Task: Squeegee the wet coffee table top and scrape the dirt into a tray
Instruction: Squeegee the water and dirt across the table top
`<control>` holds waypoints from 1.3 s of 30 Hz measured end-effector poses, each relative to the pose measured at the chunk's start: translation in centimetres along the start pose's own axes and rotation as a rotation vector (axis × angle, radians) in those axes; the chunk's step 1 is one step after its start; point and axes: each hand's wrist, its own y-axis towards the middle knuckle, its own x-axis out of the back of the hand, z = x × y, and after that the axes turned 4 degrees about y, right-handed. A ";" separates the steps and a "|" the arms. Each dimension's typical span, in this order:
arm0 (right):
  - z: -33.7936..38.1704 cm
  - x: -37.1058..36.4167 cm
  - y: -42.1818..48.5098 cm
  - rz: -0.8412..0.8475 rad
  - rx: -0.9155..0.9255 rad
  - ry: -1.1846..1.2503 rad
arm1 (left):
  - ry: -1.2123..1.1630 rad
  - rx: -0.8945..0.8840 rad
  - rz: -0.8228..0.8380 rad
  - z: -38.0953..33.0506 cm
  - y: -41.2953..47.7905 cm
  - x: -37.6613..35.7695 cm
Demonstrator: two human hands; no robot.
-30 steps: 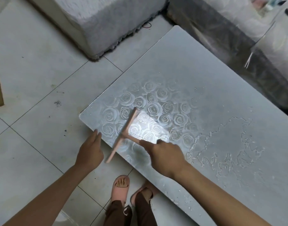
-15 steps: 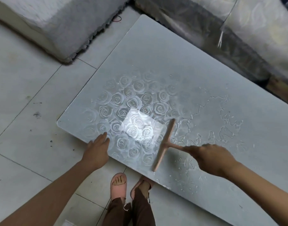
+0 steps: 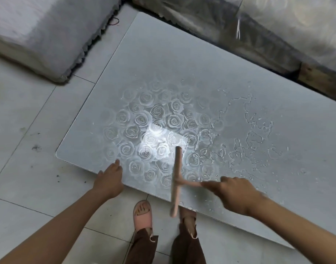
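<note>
Two hands share the work: our left hand [image 3: 109,181] rests with straight fingers on the near edge of the grey rose-patterned glass coffee table top [image 3: 163,69], and our right hand [image 3: 234,194] grips the handle of the pale pink T-shaped squeegee [image 3: 176,180], whose blade overhangs that edge beside pooled water [image 3: 249,141]. We should press the blade flat and overlap strokes. No tray shows.
</note>
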 end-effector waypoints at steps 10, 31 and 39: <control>-5.1 3.4 -2.2 -0.094 -0.001 -0.172 | -0.044 0.024 -0.149 -1.0 -0.7 0.1; -13.5 5.7 -0.9 -0.182 0.241 -0.117 | -0.229 0.157 -0.162 -14.6 0.3 0.1; -7.6 5.5 8.0 -0.103 0.331 -0.046 | -0.238 0.254 -0.230 -15.9 1.4 0.5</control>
